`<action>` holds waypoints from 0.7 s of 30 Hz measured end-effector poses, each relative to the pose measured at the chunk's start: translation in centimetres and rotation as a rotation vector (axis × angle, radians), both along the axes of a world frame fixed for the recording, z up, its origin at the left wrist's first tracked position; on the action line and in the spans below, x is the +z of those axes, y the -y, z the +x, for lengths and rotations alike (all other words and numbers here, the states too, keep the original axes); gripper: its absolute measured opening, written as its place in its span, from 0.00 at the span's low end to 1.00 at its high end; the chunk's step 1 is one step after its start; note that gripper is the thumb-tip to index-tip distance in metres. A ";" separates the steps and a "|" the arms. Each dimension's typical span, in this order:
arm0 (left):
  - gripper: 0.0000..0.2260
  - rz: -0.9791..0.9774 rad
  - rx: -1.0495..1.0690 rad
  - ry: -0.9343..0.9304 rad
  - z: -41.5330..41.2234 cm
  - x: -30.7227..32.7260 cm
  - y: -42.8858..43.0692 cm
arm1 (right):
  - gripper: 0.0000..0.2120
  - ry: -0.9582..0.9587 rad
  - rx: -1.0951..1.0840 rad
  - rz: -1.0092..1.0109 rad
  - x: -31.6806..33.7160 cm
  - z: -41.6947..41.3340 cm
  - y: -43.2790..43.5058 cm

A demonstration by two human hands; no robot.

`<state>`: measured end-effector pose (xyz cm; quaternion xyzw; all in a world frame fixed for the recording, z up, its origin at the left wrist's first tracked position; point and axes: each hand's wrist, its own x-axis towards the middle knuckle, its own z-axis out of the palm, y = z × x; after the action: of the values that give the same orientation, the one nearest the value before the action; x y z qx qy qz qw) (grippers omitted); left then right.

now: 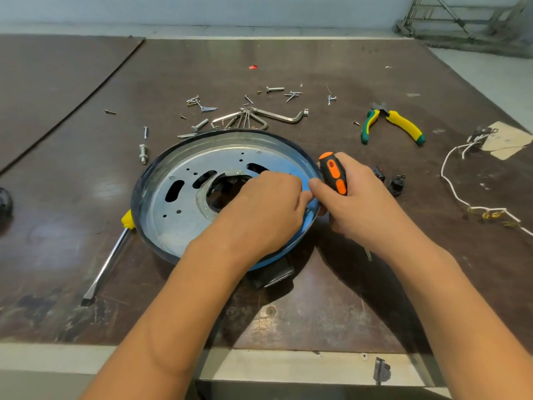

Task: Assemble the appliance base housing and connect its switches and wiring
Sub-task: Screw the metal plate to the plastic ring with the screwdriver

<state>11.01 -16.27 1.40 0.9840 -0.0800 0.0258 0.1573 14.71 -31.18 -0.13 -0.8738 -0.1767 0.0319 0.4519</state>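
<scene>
The round metal base housing (178,197) lies open side up near the middle of the tabletop (317,319), a little toward the near edge. Its dark rim rings a pale plate with slots, small holes and 1 large central opening. The left hand (268,209) reaches over the plate's right half, fingers bent down beside the central opening. The back of the hand hides the fingertips, so I cannot tell whether they pinch anything. The right hand (363,197) is just outside the housing's right rim, fingers wrapped around the handle of an orange-and-black screwdriver (333,174). The handle end points up and away, and the shaft is hidden behind the hands. The 2 thumbs nearly meet at the rim. A black part (274,274) sticks out from under the housing's near side. Just left of the housing, a long flat screwdriver (109,258) with a yellow handle lies slanted toward the near-left corner. Beyond the housing, toward the far edge, lie a bunch of hex keys (259,116), scattered screws (202,106) and a bolt (143,153). Yellow-and-green pliers (395,125) lie toward the far-right corner. Just right of the right hand sit 2 small black switches (398,184), and a white wire (450,183) with brass terminals runs along the right edge up to a paper card (504,140).
</scene>
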 end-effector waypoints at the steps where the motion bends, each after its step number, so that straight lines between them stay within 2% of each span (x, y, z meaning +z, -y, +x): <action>1: 0.14 -0.055 0.004 -0.019 0.0 0.0 -0.3 | 0.08 0.004 0.001 0.000 0.0 0.0 0.0; 4: 0.05 -0.231 -0.007 -0.075 0.1 0.0 -1.3 | 0.09 0.013 -0.002 -0.003 0.0 0.1 -0.1; 10: 0.07 -0.195 -0.062 -0.063 0.1 -0.2 -1.4 | 0.11 0.003 -0.011 0.010 -0.2 0.1 -0.1; 13: 0.08 -0.312 -0.020 -0.074 0.2 -0.2 -1.6 | 0.10 -0.015 -0.003 0.036 -0.2 0.1 0.0; 15: 0.10 -0.294 -0.055 -0.054 0.3 -0.1 -1.5 | 0.09 -0.014 0.005 0.032 -0.1 0.1 0.0; 18: 0.08 -0.226 -0.080 -0.038 0.3 -0.2 -1.6 | 0.09 -0.011 0.003 0.031 -0.1 0.1 0.0; 21: 0.05 -0.258 -0.095 -0.045 0.1 0.0 -1.7 | 0.08 -0.012 -0.003 0.036 -0.2 0.1 -0.1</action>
<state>11.13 -14.58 1.41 0.9509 -0.1189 0.0061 0.2855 14.81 -31.10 -0.29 -0.8657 -0.1730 0.0332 0.4685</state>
